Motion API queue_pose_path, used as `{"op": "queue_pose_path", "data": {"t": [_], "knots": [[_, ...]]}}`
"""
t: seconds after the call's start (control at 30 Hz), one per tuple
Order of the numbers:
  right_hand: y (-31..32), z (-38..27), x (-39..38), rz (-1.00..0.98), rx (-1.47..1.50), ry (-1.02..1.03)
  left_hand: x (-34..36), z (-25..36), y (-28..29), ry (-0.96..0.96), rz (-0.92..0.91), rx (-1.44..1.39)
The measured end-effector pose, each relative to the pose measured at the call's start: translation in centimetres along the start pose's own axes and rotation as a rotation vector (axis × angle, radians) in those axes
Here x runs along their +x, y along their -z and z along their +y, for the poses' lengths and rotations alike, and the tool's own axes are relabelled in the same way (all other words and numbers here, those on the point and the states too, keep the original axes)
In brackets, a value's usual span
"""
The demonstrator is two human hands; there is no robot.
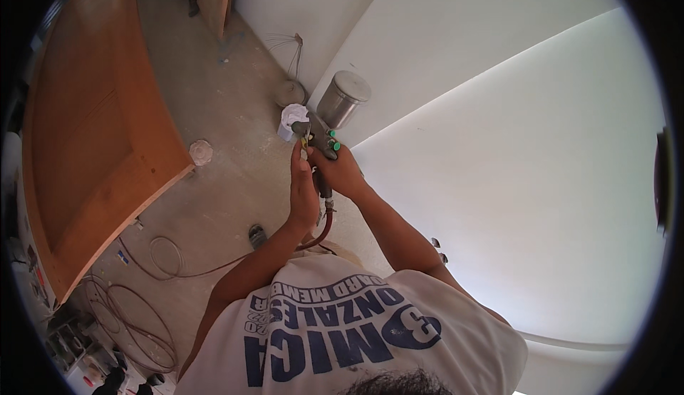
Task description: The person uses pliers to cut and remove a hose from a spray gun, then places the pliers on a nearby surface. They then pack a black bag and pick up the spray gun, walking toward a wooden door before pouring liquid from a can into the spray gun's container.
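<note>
A dark spray gun (322, 138) with green knobs and a lidded silver metal cup (344, 101) is held out ahead of me. My right hand (343, 173) is closed around the gun's grip. My left hand (304, 192) is raised on the gun's left side, its fingers pressed together against the front near a small yellowish part; exactly what the fingertips pinch is too small to tell. From the bottom of the grip a reddish-brown hose (328, 227) curves back toward my body. Just beyond the gun's nose, a white container (286, 130) is partly covered by it.
On the left stands a large orange-brown wooden panel (100, 131). A round pale object (201, 152) lies by its corner. Thin hose coils (135, 316) cover the floor at lower left. White walls (513, 146) rise close on the right; a wire piece (297, 42) leans ahead.
</note>
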State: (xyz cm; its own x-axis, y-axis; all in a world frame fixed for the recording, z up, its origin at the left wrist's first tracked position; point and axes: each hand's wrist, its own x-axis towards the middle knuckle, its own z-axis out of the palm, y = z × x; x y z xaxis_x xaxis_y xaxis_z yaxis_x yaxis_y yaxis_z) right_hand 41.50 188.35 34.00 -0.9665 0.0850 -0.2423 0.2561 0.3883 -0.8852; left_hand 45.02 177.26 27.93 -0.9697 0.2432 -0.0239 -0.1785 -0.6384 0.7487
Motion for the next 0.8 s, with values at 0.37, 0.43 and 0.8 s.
{"op": "queue_pose_path", "data": {"t": [0.37, 0.43, 0.8], "knots": [[1.7, -9.0, 1.0, 0.034, 0.308, 0.121, -1.9, 2.9, -0.7, 0.350, -0.144, -0.355], [1.4, -10.0, 0.7, 0.040, 0.295, 0.115, -1.5, 3.8, -0.7, 0.387, -0.174, -0.424], [0.6, -8.6, -1.0, 0.146, 0.311, 0.139, -3.8, 3.9, 0.0, 0.388, -0.275, -0.314]]}}
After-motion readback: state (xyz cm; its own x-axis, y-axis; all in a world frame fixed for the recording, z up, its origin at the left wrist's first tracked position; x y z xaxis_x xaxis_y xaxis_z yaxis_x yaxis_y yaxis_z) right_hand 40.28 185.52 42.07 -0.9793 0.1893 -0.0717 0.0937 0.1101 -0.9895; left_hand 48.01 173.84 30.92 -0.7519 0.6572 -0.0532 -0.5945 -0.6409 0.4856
